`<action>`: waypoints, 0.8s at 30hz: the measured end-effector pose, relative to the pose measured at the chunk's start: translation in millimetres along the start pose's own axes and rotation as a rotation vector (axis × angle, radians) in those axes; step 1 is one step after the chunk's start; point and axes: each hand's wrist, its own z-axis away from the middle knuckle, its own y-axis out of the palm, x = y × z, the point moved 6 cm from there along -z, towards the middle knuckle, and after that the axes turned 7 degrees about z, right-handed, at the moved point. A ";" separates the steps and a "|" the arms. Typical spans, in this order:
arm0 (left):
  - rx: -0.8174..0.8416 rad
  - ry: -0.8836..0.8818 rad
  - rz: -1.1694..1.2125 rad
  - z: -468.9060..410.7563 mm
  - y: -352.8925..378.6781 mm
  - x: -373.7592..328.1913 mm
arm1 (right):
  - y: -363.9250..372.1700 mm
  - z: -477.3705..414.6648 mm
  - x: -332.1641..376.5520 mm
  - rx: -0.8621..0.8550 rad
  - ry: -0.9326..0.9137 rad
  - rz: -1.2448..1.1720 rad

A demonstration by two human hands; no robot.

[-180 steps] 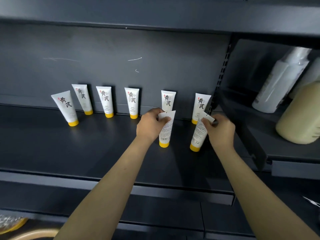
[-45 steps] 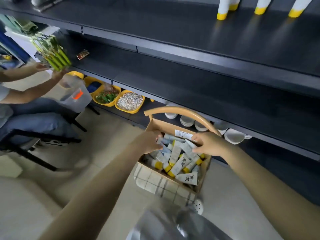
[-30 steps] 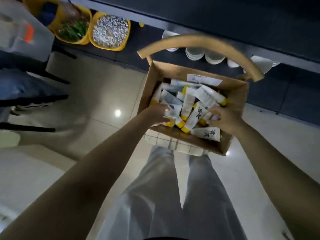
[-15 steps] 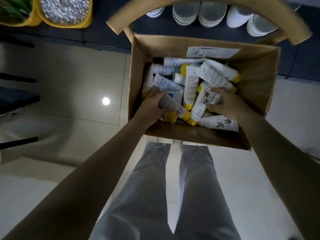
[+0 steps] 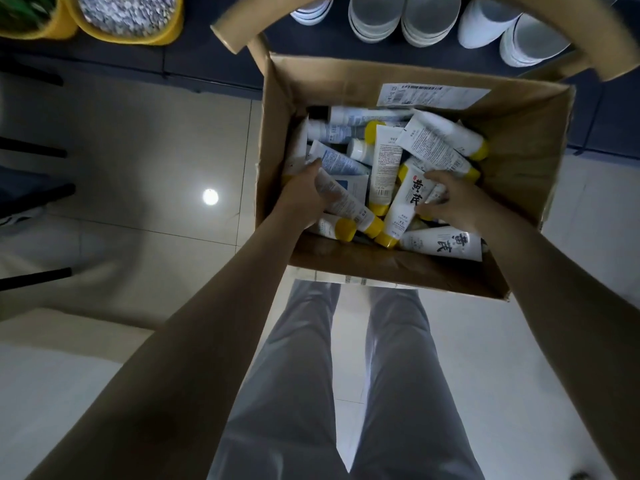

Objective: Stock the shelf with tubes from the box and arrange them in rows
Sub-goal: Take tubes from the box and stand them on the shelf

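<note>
Cardboard box [image 5: 519, 161] below my chest, seen from the head camera: both my hands are down among the white, yellow-capped tubes [image 5: 388, 157] heaped loosely inside it. My left hand [image 5: 301, 192] is clenched around a small-print tube [image 5: 346, 202], fingers wrapped over its crimped end. That tube's long axis runs diagonally, with its cap pointing down-right towards me. My right hand [image 5: 453, 199] grasps a lettered tube [image 5: 408, 206] near its flat end, fingers curled over the top and thumb beneath. This one slants the other way, cap down-left, black characters facing up. The two caps lie near each other at the box's near wall. White bowls [image 5: 429, 19] line the dark low shelf beyond the box.
</note>
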 end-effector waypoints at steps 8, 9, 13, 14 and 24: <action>-0.137 0.112 0.122 2.1 -7.5 7.2 | 6.7 -8.4 -8.2 0.023 -0.028 -0.067; -0.125 0.118 0.131 1.6 -6.6 7.5 | 6.4 -10.9 -8.1 0.008 -0.035 -0.032; -0.059 0.102 0.164 2.1 -2.8 5.9 | 3.6 -17.5 -5.6 -0.042 -0.037 0.058; -0.048 0.099 0.180 2.4 -2.1 4.9 | 3.2 -18.2 -5.5 -0.056 -0.034 0.053; -0.079 0.133 0.229 21.1 3.2 -15.5 | -4.9 10.3 2.3 -0.039 -0.135 0.031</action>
